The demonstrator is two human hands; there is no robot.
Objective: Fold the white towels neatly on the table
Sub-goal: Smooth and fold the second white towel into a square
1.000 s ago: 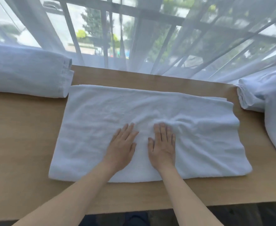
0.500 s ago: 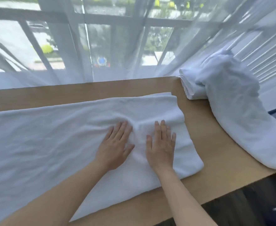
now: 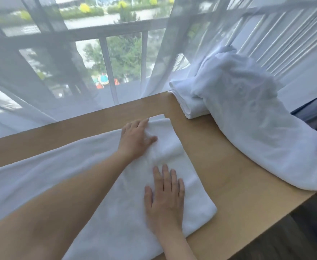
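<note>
Wooden table (image 3: 219, 166) by curtained window; left hand (image 3: 135, 139) and right hand (image 3: 165, 199) flat, fingers straight, pressing white towel (image 3: 41, 181).

A white towel (image 3: 172, 162) lay flat on the wooden table (image 3: 229, 166). The left hand (image 3: 137, 137) pressed its far corner; the right hand (image 3: 165, 199) lay flat near its right end. A folded towel (image 3: 187, 104) and a crumpled towel (image 3: 257, 128) lay together at the table's right.
</note>
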